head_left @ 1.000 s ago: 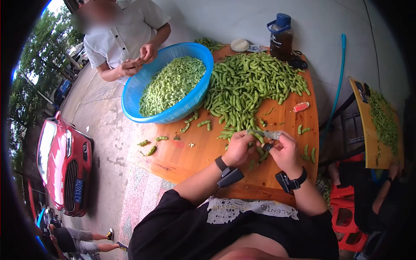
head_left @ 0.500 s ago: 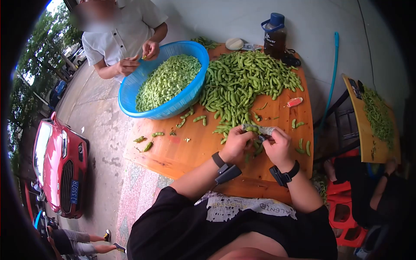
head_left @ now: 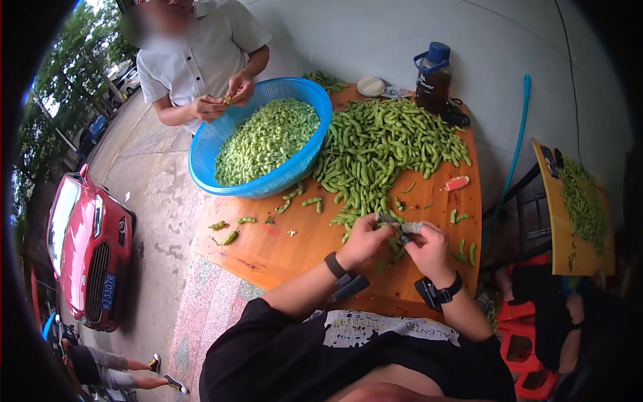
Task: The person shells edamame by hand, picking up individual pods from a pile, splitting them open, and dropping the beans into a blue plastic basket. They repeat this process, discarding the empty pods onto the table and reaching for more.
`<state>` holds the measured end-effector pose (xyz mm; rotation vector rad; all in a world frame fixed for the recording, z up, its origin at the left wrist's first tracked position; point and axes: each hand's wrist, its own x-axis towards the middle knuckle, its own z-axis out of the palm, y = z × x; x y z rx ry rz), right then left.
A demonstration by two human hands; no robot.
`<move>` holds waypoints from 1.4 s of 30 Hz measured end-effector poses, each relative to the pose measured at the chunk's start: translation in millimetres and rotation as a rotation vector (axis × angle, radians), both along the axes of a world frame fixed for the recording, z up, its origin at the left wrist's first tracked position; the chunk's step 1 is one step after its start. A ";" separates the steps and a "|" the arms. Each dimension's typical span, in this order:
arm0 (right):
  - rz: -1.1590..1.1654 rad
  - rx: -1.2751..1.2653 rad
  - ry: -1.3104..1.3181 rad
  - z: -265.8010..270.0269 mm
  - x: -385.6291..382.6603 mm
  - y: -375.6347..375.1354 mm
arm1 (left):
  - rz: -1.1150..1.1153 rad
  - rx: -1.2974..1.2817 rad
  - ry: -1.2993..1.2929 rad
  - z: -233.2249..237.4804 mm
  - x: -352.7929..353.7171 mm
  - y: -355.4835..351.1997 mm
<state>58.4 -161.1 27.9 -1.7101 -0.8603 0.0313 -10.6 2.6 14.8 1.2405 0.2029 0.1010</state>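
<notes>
My left hand and my right hand meet above the front of the wooden table, fingers pinched together. Greyish wrapping covers some of the fingers. Whatever sits between the fingertips is too small and hidden to make out. Just beyond my hands spreads a large heap of green soybean pods. At the left of the heap a blue plastic basin leans tilted, holding many shelled green beans. A few loose pods lie on the table left of my hands, others to the right.
Across the basin, a person in a white shirt holds a small pod in both hands. A dark bottle with a blue lid and a red-and-white packet are on the table. Red stools and a second table stand right.
The view has shifted, so the table sits lower. The other person's hands have come together around a pod. My hands stay close together, pinching at about the same spot over the table.
</notes>
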 end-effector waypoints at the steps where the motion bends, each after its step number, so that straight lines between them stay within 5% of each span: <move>1: 0.018 -0.009 0.012 0.0 2.6 -1.5 | 0.095 0.138 -0.107 5.5 -1.3 -2.0; 3: 0.036 -0.009 0.074 -0.2 7.7 -1.5 | 0.068 0.193 -0.172 -5.6 1.8 9.2; 5: 0.019 0.119 0.144 -6.7 13.2 -1.5 | -0.133 0.252 0.063 4.3 -1.8 14.4; 6: 0.043 0.092 0.135 -7.1 15.9 -4.6 | -0.156 0.016 0.097 7.6 -2.9 8.4; 9: 0.044 0.045 0.163 -18.9 15.8 -7.6 | -0.168 -0.112 0.122 7.4 -5.3 -0.1; 13: 0.096 0.198 0.428 -17.2 14.8 -2.7 | -0.100 0.160 0.099 13.3 -4.0 -6.7; 21: -0.045 0.136 -0.197 -2.8 11.2 5.5 | -0.125 -0.102 0.101 -9.8 -4.1 -0.9; 28: -0.082 0.072 -0.440 -4.4 12.5 10.4 | -0.035 -0.080 -0.013 -10.4 -4.9 -9.9; 31: -0.055 0.023 -0.276 -2.0 7.7 13.3 | 0.089 0.019 -0.002 -10.9 -3.3 -14.7; 33: 0.107 0.163 0.237 -3.2 6.8 14.6 | 0.217 0.250 -0.127 -32.0 1.5 -13.5; 34: 0.158 0.140 0.277 -5.8 10.3 11.8 | 0.235 0.424 -0.220 -36.0 4.8 -7.8; 42: 0.140 0.200 0.297 -3.9 5.7 8.8 | 0.127 0.542 -0.261 -9.2 -5.1 -6.7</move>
